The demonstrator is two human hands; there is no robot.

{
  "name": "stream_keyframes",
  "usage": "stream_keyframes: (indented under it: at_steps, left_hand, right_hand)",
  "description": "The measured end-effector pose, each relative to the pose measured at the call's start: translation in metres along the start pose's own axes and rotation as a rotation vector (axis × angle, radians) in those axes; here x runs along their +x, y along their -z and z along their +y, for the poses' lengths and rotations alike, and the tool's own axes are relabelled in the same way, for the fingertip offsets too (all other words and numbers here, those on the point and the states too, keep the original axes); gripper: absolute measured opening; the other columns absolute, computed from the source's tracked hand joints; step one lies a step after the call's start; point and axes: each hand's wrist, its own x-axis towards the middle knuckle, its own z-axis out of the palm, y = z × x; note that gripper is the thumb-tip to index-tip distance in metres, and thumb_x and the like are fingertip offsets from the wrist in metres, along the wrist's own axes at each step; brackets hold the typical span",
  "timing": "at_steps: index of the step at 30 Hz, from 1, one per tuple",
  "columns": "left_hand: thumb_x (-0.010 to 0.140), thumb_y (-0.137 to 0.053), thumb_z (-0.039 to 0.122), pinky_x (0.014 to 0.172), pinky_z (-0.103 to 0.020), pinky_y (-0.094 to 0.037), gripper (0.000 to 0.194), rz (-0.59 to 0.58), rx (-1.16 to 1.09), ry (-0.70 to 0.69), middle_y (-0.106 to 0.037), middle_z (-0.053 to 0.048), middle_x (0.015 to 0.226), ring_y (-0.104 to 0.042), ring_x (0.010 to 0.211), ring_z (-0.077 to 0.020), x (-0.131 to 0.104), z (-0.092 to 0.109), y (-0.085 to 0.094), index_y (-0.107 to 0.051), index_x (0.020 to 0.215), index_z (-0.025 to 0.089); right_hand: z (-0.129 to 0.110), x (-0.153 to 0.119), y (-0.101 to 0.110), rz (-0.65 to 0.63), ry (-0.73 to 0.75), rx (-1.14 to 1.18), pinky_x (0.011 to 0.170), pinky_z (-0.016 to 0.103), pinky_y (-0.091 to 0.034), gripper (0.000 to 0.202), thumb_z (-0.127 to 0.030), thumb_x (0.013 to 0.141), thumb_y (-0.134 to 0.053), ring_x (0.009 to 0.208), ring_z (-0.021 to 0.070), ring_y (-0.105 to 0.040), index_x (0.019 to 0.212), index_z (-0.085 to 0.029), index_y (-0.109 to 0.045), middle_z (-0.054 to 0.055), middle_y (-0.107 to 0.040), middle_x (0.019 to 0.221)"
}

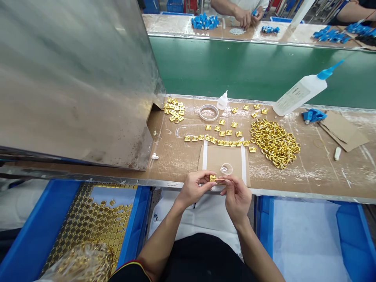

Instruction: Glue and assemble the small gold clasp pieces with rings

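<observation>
My left hand (194,188) pinches a small square gold piece (212,178) between thumb and fingers above the table's front edge. My right hand (238,196) is closed on a thin stick (220,180), its tip close to the gold piece; whether it touches, I cannot tell. Just beyond my fingers, a small clear round cup (226,169) stands on a taped cardboard sheet (219,157). Similar gold pieces (226,143) lie in uneven rows farther back. To the right is a heap of gold rings (274,143).
A white tape roll (208,112), small white bottle (222,100) and large blue-tipped bottle (301,94) stand at the back. A metal housing (73,82) blocks the left. Blue bins (138,219) flank my lap. Across the green belt (229,62), another person's hands (245,17) handle blue parts.
</observation>
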Motion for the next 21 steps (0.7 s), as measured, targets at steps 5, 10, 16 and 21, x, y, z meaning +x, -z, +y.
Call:
stream_keyframes:
  at_steps: [5,10,16,21]
  left_hand:
    - [0.08,-0.077,0.04,0.061,-0.022,-0.057,0.039,0.0,-0.004,-0.01,-0.066,-0.005,0.078,-0.063,0.065,-0.0125,0.0006,-0.0003,-0.0005,-0.073,0.103,0.009]
    - [0.08,-0.076,0.038,0.061,-0.022,-0.057,0.037,-0.005,-0.008,-0.014,-0.066,-0.004,0.078,-0.063,0.065,-0.0122,0.0002,0.0009,-0.0004,-0.073,0.103,0.009]
    - [0.08,-0.077,0.039,0.061,-0.022,-0.057,0.038,-0.001,-0.017,-0.009,-0.065,-0.004,0.077,-0.063,0.064,-0.012,0.0007,0.0009,-0.0006,-0.073,0.102,0.009]
    - [0.08,-0.078,0.038,0.062,-0.022,-0.057,0.036,-0.014,-0.014,-0.013,-0.066,-0.004,0.076,-0.063,0.065,-0.012,0.0005,0.0016,0.0001,-0.074,0.102,0.01]
  right_hand:
    - [0.0015,0.0,-0.0002,-0.006,0.012,-0.005,0.045,0.019,-0.056,0.016,-0.018,0.104,-0.055,0.067,0.0159,-0.074,0.099,-0.023,-0.069,0.002,-0.076,0.089]
    - [0.0019,0.001,0.0012,-0.024,0.025,-0.034,0.046,0.019,-0.056,0.016,-0.019,0.105,-0.054,0.062,0.0147,-0.071,0.099,-0.022,-0.069,0.002,-0.074,0.087]
    - [0.0011,0.0011,0.0029,-0.044,0.038,-0.042,0.048,0.018,-0.057,0.017,-0.016,0.105,-0.054,0.064,0.0138,-0.071,0.1,-0.023,-0.068,0.002,-0.073,0.086]
    - [0.0008,0.0015,0.0025,-0.046,0.047,-0.044,0.048,0.016,-0.056,0.018,-0.013,0.103,-0.054,0.065,0.0132,-0.071,0.1,-0.023,-0.068,0.001,-0.073,0.086]
